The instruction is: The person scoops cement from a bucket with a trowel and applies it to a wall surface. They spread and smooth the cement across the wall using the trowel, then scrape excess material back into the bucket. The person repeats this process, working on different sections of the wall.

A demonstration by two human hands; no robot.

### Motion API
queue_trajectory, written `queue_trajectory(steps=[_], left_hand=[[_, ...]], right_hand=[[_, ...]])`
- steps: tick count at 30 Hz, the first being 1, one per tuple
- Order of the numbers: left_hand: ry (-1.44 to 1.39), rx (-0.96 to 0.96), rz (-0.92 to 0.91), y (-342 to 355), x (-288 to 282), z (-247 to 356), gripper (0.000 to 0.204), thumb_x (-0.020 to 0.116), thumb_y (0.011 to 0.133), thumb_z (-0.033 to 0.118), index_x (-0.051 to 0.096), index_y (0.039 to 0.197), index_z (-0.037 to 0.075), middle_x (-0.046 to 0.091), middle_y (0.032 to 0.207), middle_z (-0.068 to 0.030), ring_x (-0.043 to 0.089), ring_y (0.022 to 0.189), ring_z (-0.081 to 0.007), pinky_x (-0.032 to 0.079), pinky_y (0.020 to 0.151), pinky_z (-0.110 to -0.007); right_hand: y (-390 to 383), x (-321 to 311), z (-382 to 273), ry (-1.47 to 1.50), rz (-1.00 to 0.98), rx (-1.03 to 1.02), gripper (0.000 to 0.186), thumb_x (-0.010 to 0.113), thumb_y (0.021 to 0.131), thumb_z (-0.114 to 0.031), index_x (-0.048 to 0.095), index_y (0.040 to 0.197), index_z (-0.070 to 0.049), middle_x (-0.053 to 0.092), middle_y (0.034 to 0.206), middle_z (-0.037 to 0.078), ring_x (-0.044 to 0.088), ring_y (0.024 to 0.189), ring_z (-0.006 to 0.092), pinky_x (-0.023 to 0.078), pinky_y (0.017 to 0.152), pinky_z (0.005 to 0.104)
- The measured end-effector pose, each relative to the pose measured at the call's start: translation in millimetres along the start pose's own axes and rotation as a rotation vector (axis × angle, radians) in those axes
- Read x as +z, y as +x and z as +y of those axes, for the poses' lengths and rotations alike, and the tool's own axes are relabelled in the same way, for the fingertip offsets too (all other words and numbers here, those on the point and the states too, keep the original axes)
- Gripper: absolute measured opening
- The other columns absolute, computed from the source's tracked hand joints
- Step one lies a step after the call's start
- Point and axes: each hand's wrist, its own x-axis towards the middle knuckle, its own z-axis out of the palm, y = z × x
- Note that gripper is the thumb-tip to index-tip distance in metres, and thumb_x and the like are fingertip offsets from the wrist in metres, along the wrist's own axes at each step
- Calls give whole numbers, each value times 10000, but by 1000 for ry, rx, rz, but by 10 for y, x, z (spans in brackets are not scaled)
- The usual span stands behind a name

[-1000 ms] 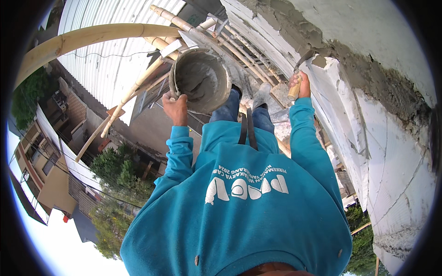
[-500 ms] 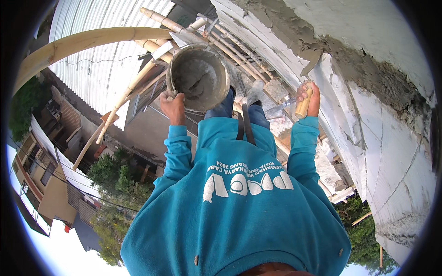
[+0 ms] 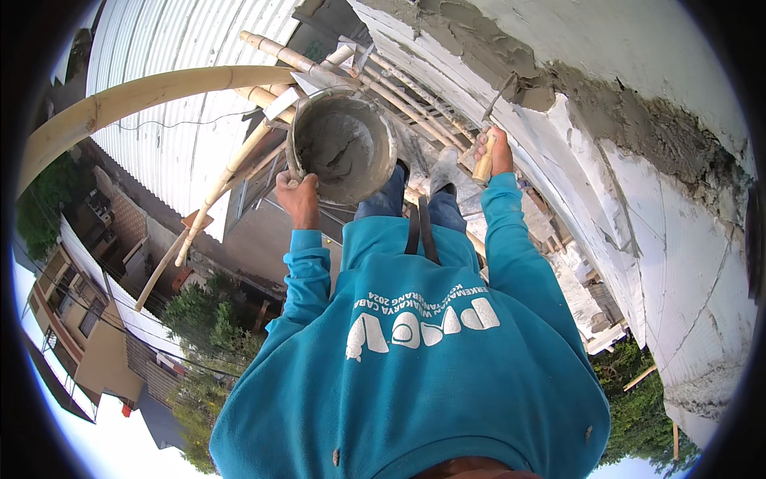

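A bucket of mortar is gripped at its rim by the left hand; a trowel is gripped by the right hand, near the wall.

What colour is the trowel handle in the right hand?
Pale yellowish tan; the trowel handle shows best in the head view.

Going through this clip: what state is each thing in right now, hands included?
Left hand: closed on the bucket's rim.
Bucket: held, mouth facing up, partly filled.
Mortar: grey, wet-looking, uneven on top.
Right hand: closed around the trowel's handle.
Trowel: held, blade at the wall; contact unclear.
Wall: white, partly coated with rough grey mortar.
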Motion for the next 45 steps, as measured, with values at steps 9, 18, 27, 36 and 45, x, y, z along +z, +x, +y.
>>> queue_trajectory(steps=[9,18,27,36,45], left_hand=[[-25,47,17,73,-238,-133,309,718,641,53,583,911,-13,631,830,-75,567,728,-164,483,709,-304],[-28,-3,9,50,-146,-46,284,722,643,67,581,879,-3,630,811,-67,567,719,-153,474,681,-296],[-53,6,3,-23,67,-91,286,728,626,103,585,854,9,631,785,-80,567,706,-168,479,682,-323],[-46,-42,24,-429,215,355,280,720,629,94,588,858,2,632,775,-82,577,700,-164,484,663,-312],[-46,-29,102,-720,299,88,309,727,599,137,600,843,-4,645,790,-125,607,714,-226,493,688,-363]], right_hand=[[112,-311,-3,-32,106,58,267,554,906,-359,506,921,-97,512,691,22,486,486,144,436,414,324],[-969,-166,-572,123,-48,-32,287,511,958,-387,515,1004,-104,463,718,-17,431,483,70,404,410,234],[-1714,-299,-523,230,-144,26,299,467,971,-373,516,1018,-82,461,686,2,414,407,83,387,328,231],[-1529,-733,-548,172,-195,131,308,464,966,-387,524,993,-86,451,651,-14,412,400,84,390,335,237],[-1908,-294,-863,-815,-342,79,298,591,917,-275,557,1043,-7,584,759,76,564,508,147,467,444,295]])
